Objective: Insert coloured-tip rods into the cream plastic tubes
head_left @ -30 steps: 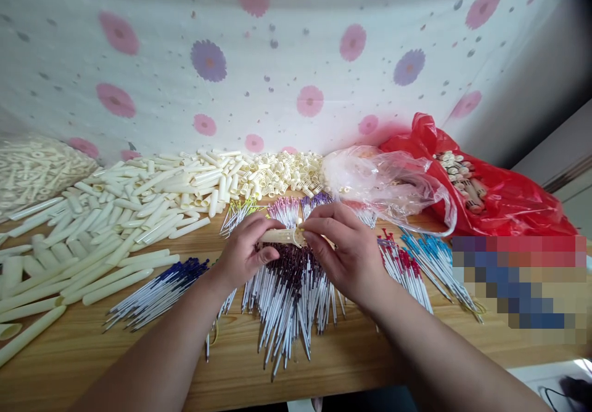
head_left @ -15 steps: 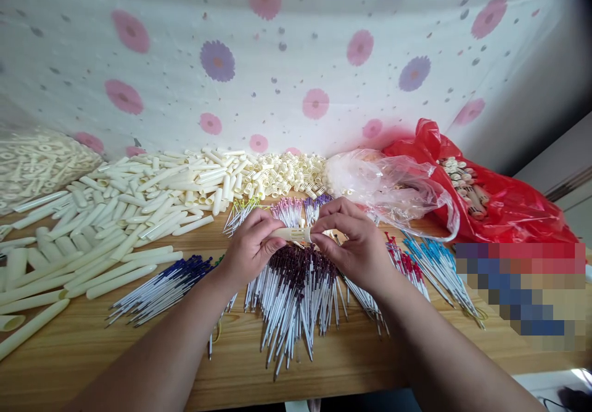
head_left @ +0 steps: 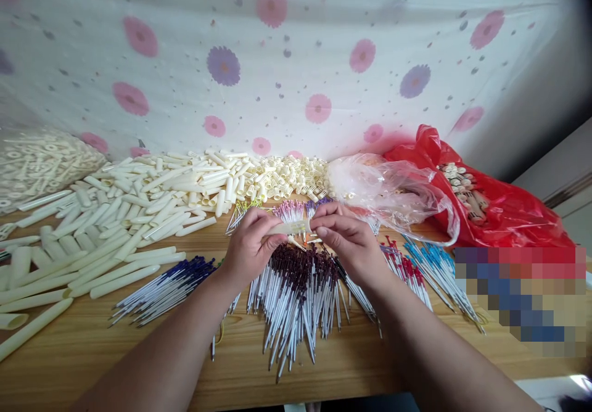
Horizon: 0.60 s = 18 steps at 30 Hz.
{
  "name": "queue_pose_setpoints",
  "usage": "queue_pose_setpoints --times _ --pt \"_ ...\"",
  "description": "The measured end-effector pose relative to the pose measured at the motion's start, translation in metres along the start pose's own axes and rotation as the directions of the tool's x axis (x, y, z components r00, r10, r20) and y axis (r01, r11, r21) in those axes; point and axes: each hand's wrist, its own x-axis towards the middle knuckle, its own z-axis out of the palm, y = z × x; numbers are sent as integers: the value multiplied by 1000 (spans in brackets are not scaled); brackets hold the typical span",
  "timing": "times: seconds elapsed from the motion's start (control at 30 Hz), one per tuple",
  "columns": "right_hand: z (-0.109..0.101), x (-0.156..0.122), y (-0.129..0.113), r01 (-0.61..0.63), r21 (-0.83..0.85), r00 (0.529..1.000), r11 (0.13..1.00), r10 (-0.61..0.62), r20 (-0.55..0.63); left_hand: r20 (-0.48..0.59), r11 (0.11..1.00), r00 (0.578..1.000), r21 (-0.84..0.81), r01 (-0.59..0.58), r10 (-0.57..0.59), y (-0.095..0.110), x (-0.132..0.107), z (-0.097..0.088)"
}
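Listener: What do you have, and where is it?

Me: A short, pale tube (head_left: 289, 227). I hold it up, nearly level, lying left to right above the middle of the wooden surface (head_left: 259, 393). It is near the dark far ends of a fan of slim white rods (head_left: 296, 295).

Listener: How are you holding it?

Me: By both ends. My left grip (head_left: 250, 242) pinches the left end between thumb and fingers. My right grip (head_left: 351, 239) pinches the right end the same way, fingertips bunched close.

Listener: How would it feel to me?

Me: Light, I judge, hardly any weight at all. It looks like hard plastic, so I expect it to be stiff rather than soft. The smooth side could roll or slip under damp fingers, and a thin wall might crack if squeezed hard. Finger pads near each end, pressing gently, should suit it; that leaves the middle bare. Whatever is inside is too small for me to tell.

Listener: And around you?

Me: On the far left, a heap of pale tubes (head_left: 180, 184). Nearer on the left, blue-topped rods (head_left: 169, 292). On the far right, a clear bag (head_left: 388, 193) beside a red bag (head_left: 513, 214).
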Motion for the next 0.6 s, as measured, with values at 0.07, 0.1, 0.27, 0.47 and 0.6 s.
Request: queue_pose_setpoints --times 0.07,0.1,0.27,0.47,0.6 --pt "-4 6 11 -15 -17 995 1000 13 -103 -84 986 984 -76 150 -156 -5 1 -2" --pt "-6 12 18 -61 -102 993 993 50 -107 -143 960 954 -137 244 -263 -9 2 -3" --pt "4 57 51 -161 -685 862 710 439 252 -319 766 736 -499 406 -598 -29 3 -5" --pt "43 97 87 -120 -880 691 460 675 259 -277 729 715 -509 458 -642 -30 1 -3" --pt "59 105 104 -146 -931 603 336 776 186 -258 717 706 -497 489 -660 -30 0 -3"
